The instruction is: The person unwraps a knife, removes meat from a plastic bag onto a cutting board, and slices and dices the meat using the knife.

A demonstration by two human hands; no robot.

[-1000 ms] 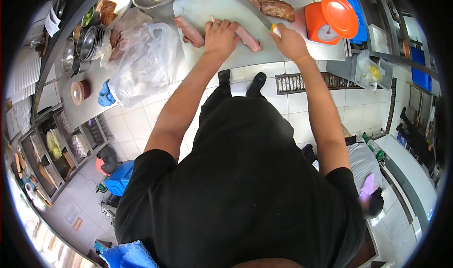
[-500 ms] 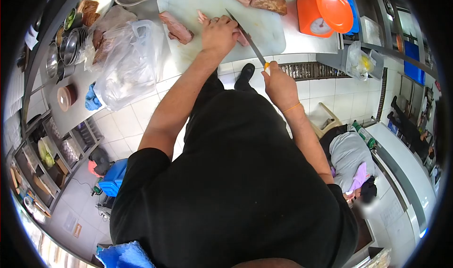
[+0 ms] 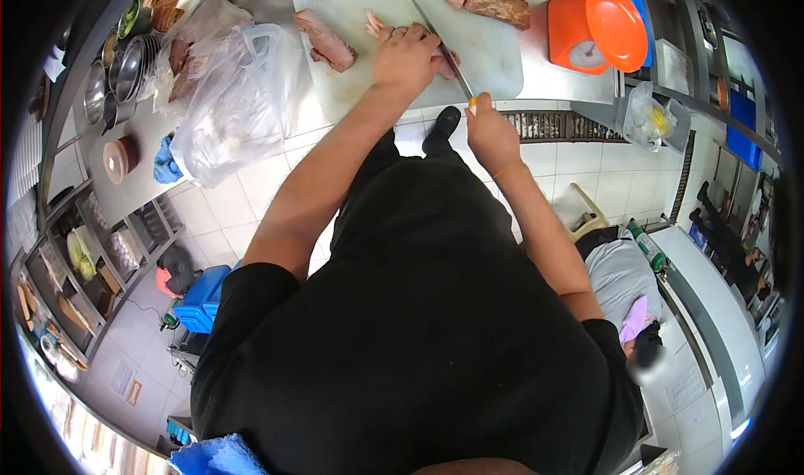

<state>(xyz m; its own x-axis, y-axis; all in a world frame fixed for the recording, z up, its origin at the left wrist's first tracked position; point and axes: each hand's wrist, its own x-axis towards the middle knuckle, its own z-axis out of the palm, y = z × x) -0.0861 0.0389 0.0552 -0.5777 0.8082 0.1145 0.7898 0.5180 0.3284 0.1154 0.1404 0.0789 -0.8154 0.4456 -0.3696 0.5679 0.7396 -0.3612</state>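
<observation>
My left hand is on the white cutting board, its fingers curled down over a piece of pink smoked meat that it partly hides. My right hand grips the yellow-and-white handle of a knife. The long blade lies across the meat, close beside my left fingertips and pointing away from me. Small cut meat strips lie just beyond my left hand. To the left is a longer meat chunk; a browned meat slab rests at the far right of the board.
An orange scale stands right of the board. Clear plastic bags cover the counter at left, near metal bowls, a lidded tub and a blue cloth. Another person is low down behind at the right.
The knife and my right hand have slid slightly forward and left over the board. My left hand stays on the meat. The whole view has shifted a little.
</observation>
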